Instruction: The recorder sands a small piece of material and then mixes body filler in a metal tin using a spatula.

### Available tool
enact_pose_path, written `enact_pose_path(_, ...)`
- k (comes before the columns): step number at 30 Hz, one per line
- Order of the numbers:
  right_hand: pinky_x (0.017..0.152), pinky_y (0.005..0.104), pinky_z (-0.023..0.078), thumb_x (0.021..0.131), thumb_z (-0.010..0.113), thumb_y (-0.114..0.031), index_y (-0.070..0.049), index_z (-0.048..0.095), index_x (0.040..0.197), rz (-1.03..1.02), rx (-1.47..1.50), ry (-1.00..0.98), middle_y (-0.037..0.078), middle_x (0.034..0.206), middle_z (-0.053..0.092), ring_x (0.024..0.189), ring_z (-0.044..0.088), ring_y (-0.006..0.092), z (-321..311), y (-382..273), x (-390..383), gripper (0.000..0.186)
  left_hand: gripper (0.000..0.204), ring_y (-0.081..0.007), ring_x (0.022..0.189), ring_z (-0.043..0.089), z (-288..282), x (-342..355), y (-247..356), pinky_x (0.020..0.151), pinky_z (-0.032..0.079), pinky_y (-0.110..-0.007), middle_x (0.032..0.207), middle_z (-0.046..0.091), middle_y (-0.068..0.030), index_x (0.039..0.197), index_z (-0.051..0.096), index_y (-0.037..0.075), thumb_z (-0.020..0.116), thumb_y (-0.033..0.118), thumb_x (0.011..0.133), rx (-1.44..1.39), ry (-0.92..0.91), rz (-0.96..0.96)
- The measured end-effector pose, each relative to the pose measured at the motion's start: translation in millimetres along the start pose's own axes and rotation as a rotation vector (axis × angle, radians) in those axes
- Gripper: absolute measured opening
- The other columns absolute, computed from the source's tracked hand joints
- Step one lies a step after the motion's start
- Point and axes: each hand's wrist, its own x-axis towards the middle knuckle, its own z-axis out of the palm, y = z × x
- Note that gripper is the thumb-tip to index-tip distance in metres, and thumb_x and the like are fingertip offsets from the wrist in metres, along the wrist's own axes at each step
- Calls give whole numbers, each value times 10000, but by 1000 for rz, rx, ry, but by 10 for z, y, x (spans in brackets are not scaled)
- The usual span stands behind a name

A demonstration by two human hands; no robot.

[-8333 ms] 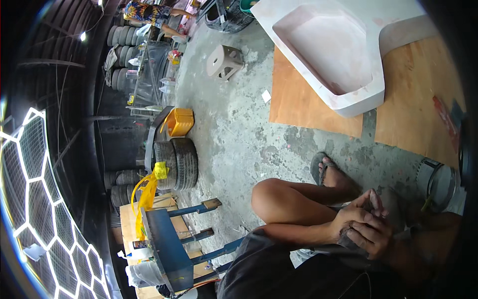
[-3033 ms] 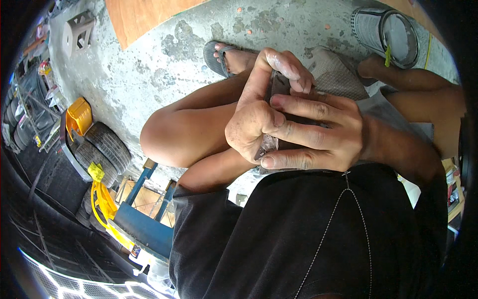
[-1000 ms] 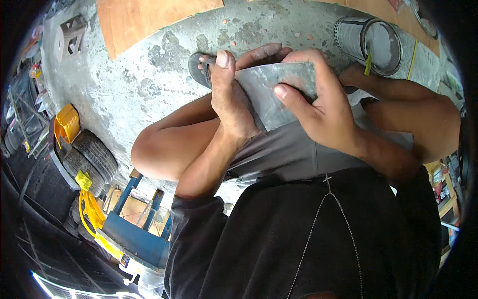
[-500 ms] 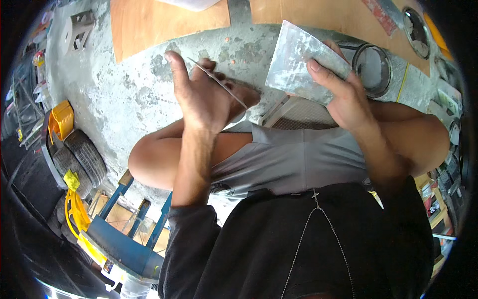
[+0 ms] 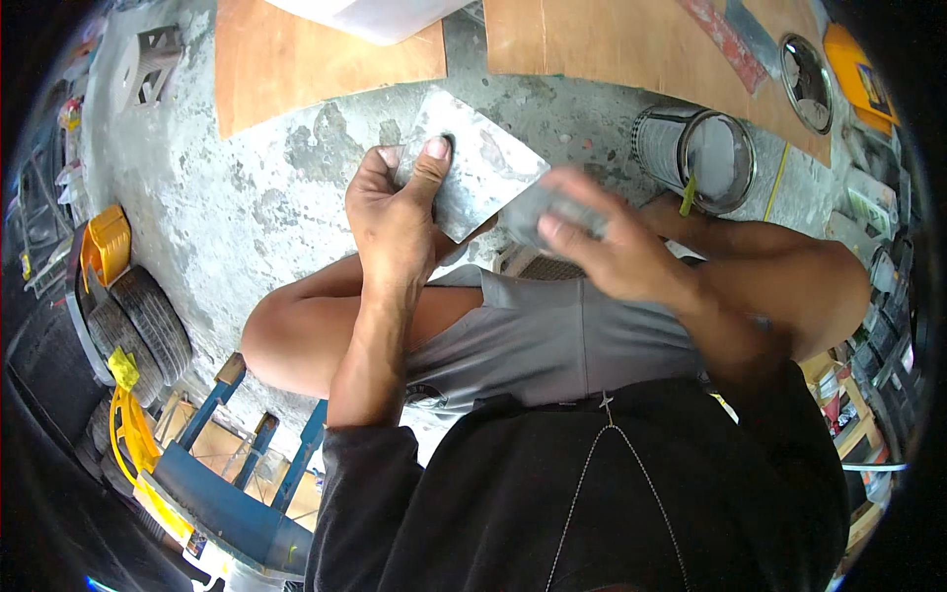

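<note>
So, taking the middle of our view as the clock's centre, our left grip (image 5: 390, 225) is at about 10:30, pinching a thin metal plate (image 5: 493, 163) with the thumb pressed on its smeared face. That plate is up around 12, tilted over the concrete floor (image 5: 266, 222), one corner aimed toward our other hand. Our right grip (image 5: 636, 255) is near 2:30 and pretty blurry, but we can make out its thumb clamped on a gray piece (image 5: 525, 212) at roughly 1:30. Plate and piece are just beside each other; we honestly can't tell if they touch. Over at 2 we've got a round can (image 5: 659, 143) with pale stuff (image 5: 718, 163) inside and a yellow-green strip (image 5: 688, 197) at its rim. There's plywood (image 5: 330, 74) toward 11, plus two tires (image 5: 158, 316) and a yellow bin (image 5: 107, 247) around 9.
</note>
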Motion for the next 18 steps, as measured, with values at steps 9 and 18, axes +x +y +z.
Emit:
enact_pose_path(9,1091,438,390,985,501,-75,5,419,1417,-197,-792,125,251,1378,500,1283,504,411,-98,-146,-58,447,230,-148,1092,595,-173,-35,30,968,468,-303,1396,582,-164,1076,647,-11,752,66,886,291,86,133)
enact_pose_path(18,1131,639,226,862,727,-235,-22,337,1436,-452,-937,69,309,1514,248,1421,259,513,77,393,30,725,175,-80,858,595,141,-312,-285,749,488,-228,1013,620,-53,1114,475,33,500,-62,969,-8,-393,-128)
